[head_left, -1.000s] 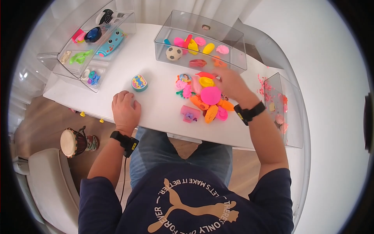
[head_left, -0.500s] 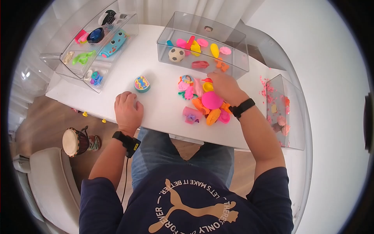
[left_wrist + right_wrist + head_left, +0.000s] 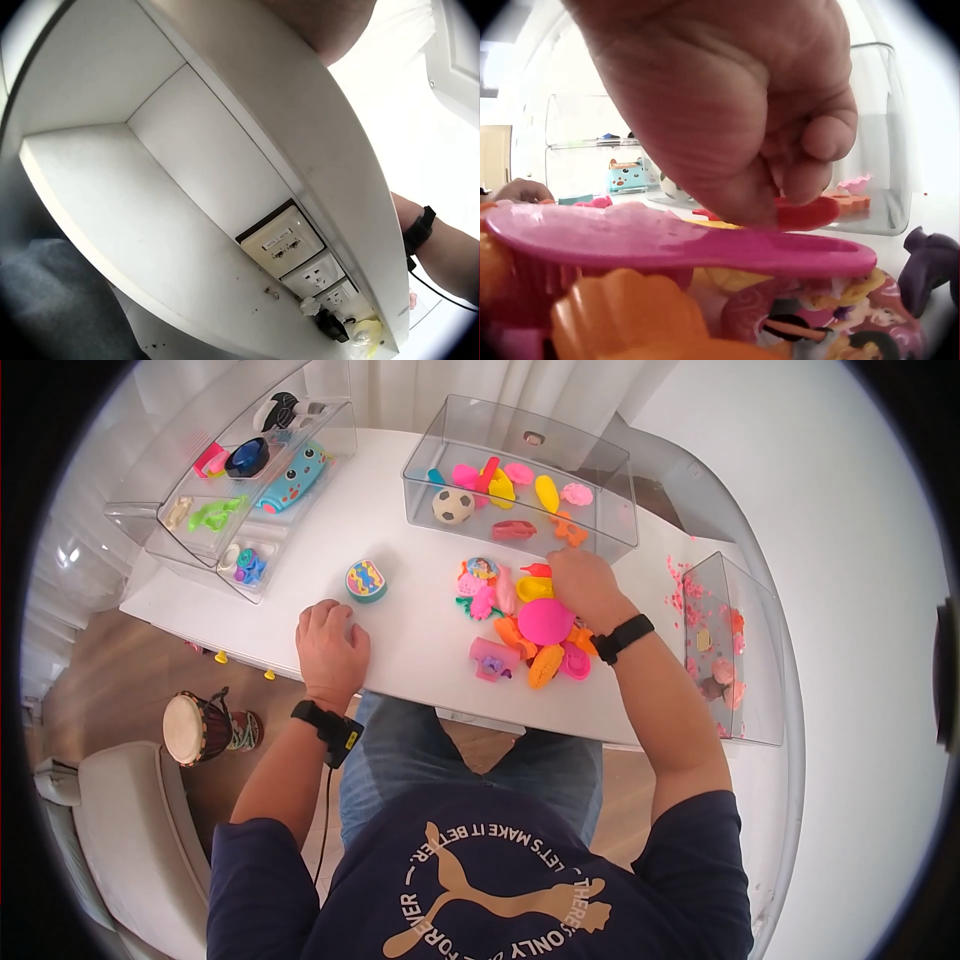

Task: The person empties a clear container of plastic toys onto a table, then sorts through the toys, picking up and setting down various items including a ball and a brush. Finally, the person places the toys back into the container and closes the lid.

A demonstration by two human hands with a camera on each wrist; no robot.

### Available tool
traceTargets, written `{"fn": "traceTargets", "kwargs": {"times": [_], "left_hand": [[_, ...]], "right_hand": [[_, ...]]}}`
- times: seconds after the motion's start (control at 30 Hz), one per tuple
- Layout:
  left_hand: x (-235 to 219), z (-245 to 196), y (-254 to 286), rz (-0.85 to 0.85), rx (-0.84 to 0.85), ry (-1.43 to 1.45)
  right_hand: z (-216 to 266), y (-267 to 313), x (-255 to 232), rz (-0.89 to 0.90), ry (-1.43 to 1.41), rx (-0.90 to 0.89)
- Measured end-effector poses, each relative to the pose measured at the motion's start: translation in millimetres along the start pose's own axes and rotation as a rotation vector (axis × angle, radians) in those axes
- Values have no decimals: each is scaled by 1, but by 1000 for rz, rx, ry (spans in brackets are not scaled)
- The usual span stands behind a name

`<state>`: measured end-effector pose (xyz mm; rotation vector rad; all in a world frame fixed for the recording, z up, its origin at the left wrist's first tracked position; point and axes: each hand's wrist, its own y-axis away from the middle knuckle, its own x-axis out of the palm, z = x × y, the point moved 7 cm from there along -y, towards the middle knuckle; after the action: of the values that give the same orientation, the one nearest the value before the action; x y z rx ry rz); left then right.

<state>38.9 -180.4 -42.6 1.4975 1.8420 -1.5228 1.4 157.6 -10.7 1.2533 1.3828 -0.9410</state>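
At the back edge of a colourful toy pile, the right hand (image 3: 590,588) pinches a red piece (image 3: 537,570); in the right wrist view thumb and fingers close on that red piece (image 3: 806,214), just behind a magenta paddle-shaped toy (image 3: 682,244). The yellow toy (image 3: 535,590) and round magenta toy (image 3: 545,622) lie beside this hand. On the table's front edge rests the left hand (image 3: 332,650), fingers relaxed and holding nothing, just below a round teal toy with a patterned top (image 3: 366,581). Only part of the left hand shows at the top of the left wrist view.
A clear bin (image 3: 420,495) with a toy football and several play pieces stands at the back. Tiered clear shelves (image 3: 170,560) with toys are at the left, another clear bin (image 3: 757,735) at the right. Pink bits (image 3: 680,575) are scattered beside it.
The right hand has shifted slightly along the back of the pile and now pinches the red piece, which has moved. The left hand stays on the table edge.
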Motion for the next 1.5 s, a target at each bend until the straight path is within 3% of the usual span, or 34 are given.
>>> {"fn": "traceTargets", "kwargs": {"times": [0.1, 0.2, 0.27, 0.4, 0.5, 0.67, 0.83, 0.93, 1.03, 1.13, 1.5], "left_hand": [[1, 1, 0, -1, 8, 6], [1, 1, 0, -18, 26, 9], [1, 1, 1, -18, 20, 9], [0, -1, 0, -15, 19, 8], [3, 1, 1, -1, 23, 9], [2, 1, 1, -13, 26, 4], [0, -1, 1, -9, 43, 11], [3, 0, 0, 7, 47, -5], [4, 1, 1, -12, 52, -9], [4, 2, 1, -10, 47, -10], [2, -1, 0, -12, 52, -1]], "right_hand": [[1, 9, -19, -67, -110, 10], [1, 24, -49, -20, -282, 56], [-9, 30, -72, -101, -428, 63], [-51, 32, -111, -342, -641, 134], [-99, 16, -98, -359, -822, 328], [-126, 3, -81, -571, -683, 301], [-89, 42, -109, -745, -598, 239], [-69, 53, -88, -345, -822, 207], [-32, 61, -52, -106, -681, -48], [-9, 63, -19, -124, -455, -244], [-5, 52, -2, 29, -267, -184]]}}
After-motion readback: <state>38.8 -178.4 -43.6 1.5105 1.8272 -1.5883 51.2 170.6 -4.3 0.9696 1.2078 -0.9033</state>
